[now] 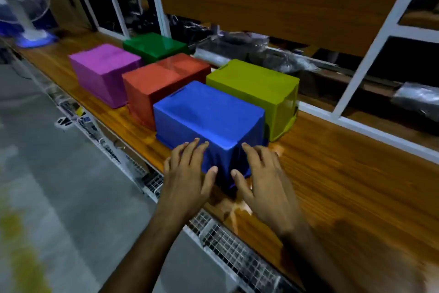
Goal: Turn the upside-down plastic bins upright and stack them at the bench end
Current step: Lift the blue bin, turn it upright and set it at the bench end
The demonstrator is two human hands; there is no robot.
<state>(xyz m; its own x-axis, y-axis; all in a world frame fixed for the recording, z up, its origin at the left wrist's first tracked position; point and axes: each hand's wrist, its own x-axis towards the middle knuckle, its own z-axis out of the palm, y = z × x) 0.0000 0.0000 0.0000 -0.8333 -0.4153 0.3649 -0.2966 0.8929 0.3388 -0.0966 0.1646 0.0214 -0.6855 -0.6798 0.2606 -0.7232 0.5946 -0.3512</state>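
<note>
Several plastic bins stand upside down on the wooden bench [356, 174]. The blue bin [206, 114] is nearest to me. Behind it are the yellow-green bin [256, 81], the red bin [161, 76], the pink bin [102, 64] and the green bin [152, 44]. My left hand [187, 174] is spread at the blue bin's near left corner, fingertips touching its side. My right hand [263, 174] is spread at the near right corner, thumb against the bin. Neither hand has closed around it.
A white-framed shelf unit [356, 83] with wrapped items runs along the bench's far side. A fan [26, 7] stands at the bench's far left end. Wire racks [228, 245] hang under the bench's front edge, with grey floor to the left.
</note>
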